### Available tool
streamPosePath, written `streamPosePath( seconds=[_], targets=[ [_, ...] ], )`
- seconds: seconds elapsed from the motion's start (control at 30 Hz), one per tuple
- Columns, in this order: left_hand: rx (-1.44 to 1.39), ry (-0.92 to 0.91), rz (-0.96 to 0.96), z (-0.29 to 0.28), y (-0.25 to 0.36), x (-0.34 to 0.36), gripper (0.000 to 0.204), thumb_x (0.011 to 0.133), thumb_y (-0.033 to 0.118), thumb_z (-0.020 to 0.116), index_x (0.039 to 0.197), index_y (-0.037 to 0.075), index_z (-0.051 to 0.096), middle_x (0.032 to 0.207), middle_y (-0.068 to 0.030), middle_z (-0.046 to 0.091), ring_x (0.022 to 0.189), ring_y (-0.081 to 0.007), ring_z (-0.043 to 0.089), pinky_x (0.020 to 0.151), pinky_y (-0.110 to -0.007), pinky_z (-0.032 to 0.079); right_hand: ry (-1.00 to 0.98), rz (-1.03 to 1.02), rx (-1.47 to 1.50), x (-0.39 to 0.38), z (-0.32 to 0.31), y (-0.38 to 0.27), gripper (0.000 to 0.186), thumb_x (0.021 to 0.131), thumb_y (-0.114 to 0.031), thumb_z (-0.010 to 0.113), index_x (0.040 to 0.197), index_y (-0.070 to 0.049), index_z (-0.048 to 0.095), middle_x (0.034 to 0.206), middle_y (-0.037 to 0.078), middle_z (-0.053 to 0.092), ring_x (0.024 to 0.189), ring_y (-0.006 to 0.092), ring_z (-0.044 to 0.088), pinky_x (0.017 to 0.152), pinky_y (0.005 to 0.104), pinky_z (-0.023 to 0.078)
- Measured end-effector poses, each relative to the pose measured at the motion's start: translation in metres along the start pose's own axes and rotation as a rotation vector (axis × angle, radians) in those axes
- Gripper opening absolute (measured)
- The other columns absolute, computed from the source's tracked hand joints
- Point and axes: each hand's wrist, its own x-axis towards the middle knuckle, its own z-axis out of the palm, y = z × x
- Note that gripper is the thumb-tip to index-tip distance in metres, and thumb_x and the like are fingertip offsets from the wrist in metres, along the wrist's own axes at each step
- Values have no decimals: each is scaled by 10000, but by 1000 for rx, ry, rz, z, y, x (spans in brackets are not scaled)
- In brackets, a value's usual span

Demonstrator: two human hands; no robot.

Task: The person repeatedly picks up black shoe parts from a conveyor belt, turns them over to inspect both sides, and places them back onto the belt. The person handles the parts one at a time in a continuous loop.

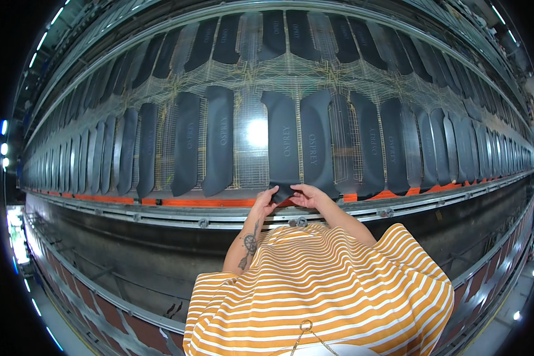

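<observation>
A dark, flat fabric panel (283,133) with printed lettering lies on the long table in front of me. Its near end is lifted and bent up between my hands. My left hand (266,199) pinches the left corner of that end, thumb on top. At the right corner, my right hand (305,196) grips the same edge with thumb and fingers closed. The panel's far part rests flat on the table surface. Just right of it lies a second matching panel (317,139), untouched.
Rows of similar dark panels (219,142) cover the long table (252,160), which is marked with yellow grid lines. An orange strip (207,203) and a metal rail (178,218) run along its near edge. Behind me stands another long table (124,323).
</observation>
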Motion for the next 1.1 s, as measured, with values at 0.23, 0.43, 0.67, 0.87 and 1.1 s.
streamPosePath(
  seconds=[0.23,0.43,0.67,0.87,1.1],
  targets=[
    [97,10,243,71,39,-34,123,924,38,622,1011,-45,598,991,-142,661,816,-249,689,700,-377,639,76,-231,140,-12,29,-49,148,943,-188,638,861,-92,559,639,12,560,491,111,561,385,238,448],
    [127,-135,521,156,134,-133,155,948,123,619,1028,-9,634,962,-92,681,817,-166,684,706,-323,619,-51,-700,29,-144,114,-129,259,933,-278,668,815,-61,592,676,36,597,480,123,558,395,259,442],
    [147,-128,444,168,124,-182,151,945,105,626,1020,-20,664,957,-41,692,815,-105,648,732,-293,563,-187,-704,4,-168,99,-116,274,949,-258,645,869,4,654,793,90,685,571,134,634,465,238,495],
    [362,-287,416,169,155,-261,172,921,46,649,1062,-48,680,933,-16,695,832,-55,586,772,-225,480,-537,-386,348,-125,124,-171,1131,802,-873,287,1347,106,436,1268,189,600,1041,240,650,906,332,520],
    [481,-262,297,105,104,-207,302,930,16,619,1225,-47,602,1086,-47,678,978,-84,586,908,-250,469,-739,-231,134,21,112,-320,375,935,-312,636,1087,29,608,1036,165,688,802,235,709,677,332,612]
  ],
)
